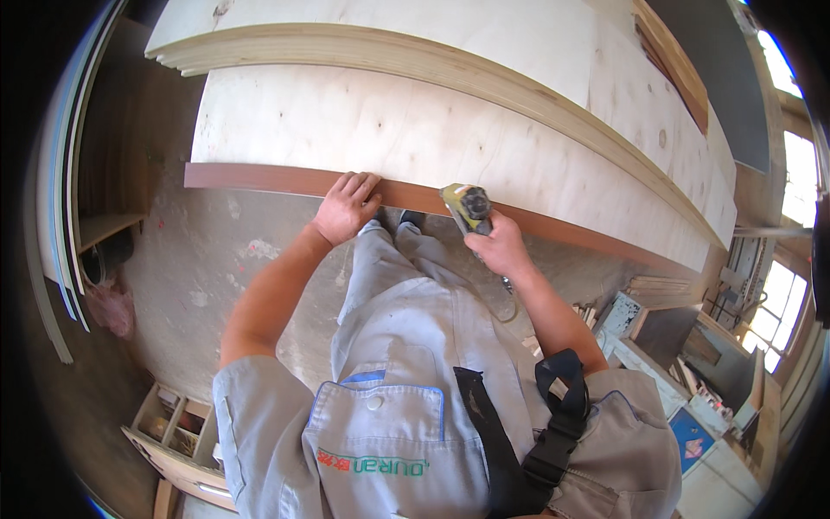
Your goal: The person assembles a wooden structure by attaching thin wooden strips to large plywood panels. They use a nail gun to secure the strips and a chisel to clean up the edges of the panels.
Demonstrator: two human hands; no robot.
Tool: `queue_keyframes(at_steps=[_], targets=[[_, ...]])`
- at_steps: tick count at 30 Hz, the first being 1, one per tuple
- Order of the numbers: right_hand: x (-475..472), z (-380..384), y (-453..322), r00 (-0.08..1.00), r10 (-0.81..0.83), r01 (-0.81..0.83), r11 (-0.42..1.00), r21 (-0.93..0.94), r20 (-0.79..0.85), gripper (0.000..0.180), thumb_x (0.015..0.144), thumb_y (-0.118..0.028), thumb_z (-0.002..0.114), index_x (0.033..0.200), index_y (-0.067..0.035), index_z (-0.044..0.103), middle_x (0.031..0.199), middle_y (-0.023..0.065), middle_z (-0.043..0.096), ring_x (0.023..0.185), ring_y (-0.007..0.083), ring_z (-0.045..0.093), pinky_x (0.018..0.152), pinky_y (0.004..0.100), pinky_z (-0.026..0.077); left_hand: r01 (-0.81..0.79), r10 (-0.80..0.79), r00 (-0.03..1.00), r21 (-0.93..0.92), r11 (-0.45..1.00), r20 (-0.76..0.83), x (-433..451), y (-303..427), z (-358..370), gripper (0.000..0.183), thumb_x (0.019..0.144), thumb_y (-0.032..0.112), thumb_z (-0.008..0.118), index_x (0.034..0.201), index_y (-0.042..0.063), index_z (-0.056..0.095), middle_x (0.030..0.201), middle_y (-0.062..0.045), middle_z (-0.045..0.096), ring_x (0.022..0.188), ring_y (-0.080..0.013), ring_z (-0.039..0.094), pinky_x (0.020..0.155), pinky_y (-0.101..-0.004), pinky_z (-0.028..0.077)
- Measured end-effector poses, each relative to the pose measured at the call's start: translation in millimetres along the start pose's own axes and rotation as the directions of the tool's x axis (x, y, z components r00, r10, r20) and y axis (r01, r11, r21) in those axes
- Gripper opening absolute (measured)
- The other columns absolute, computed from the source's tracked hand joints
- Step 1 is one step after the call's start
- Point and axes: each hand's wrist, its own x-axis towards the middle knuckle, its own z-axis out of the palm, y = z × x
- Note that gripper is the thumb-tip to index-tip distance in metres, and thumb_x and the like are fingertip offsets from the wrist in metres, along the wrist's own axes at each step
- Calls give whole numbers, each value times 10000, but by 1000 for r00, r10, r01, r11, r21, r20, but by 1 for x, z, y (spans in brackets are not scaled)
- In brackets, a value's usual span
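A long reddish-brown wood strip (259, 179) runs along the near edge of a pale plywood panel (311, 117). My left hand (349, 206) grips the strip left of centre, its fingers laid over the top and its thumb towards the near side. In my right hand (502, 245) is a yellow-green and black pneumatic nailer (465, 202), held by its handle. The nailer's head is over the strip, to the right of my left hand. Whether its nose touches the wood cannot be told. An air hose (512, 308) hangs below the handle.
Stacked plywood boards (363, 48) lie across the panel's far side. A brown wood piece (674, 71) rests at far right. Upright boards (68, 194) stand at left, above an open compartmented drawer (175, 428). Cabinets with offcuts (687, 363) fill the right side.
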Motion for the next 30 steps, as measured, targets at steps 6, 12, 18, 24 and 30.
queue_keyframes(at_steps=[6, 12, 18, 24, 30], targets=[[-7, 13, -28, 992, 128, -122, 946, 300, -1, 294, 722, -115, 660, 979, 26, 634, 746, 51, 629, 589, 109, 563, 553, 288, 469, 102, -107, 993, 109, 989, 41, -49, -61, -45, 277, 726, 172, 715, 983, 79, 669, 1241, -110, 599, 1167, -287, 553, 1012, -476, 430], [20, 112, -125, 993, 104, -118, 948, 294, 64, 292, 727, -111, 674, 979, 27, 624, 732, 38, 617, 569, 94, 550, 527, 282, 456, 305, -314, 949, 243, 921, -3, -167, -184, -144, 341, 693, 173, 758, 1020, 113, 687, 1257, -104, 590, 1167, -314, 543, 996, -475, 427], [53, 227, -213, 976, -21, -15, 987, 163, 217, 379, 705, -154, 673, 1030, 33, 624, 816, 121, 657, 719, 185, 608, 698, 325, 502, 247, -246, 969, 130, 960, -21, -206, -235, -166, 327, 727, 140, 727, 1047, 111, 669, 1100, -88, 638, 1031, -289, 605, 841, -406, 505], [72, 292, -262, 965, -87, 70, 995, 77, 248, 228, 748, -92, 657, 921, 38, 586, 673, 28, 577, 559, 91, 534, 519, 289, 444, 219, -218, 975, 14, 976, -39, -220, -239, -155, 327, 771, 131, 602, 1087, 55, 638, 935, -61, 627, 897, -242, 604, 765, -361, 500], [89, 315, -273, 962, -149, 154, 988, -3, 227, 254, 735, -89, 650, 940, 52, 599, 747, 47, 602, 654, 101, 537, 603, 280, 464, 95, -98, 993, -44, 994, -66, -217, -247, -147, 275, 768, 113, 618, 1007, -21, 645, 830, -56, 587, 790, -229, 579, 672, -334, 491]])
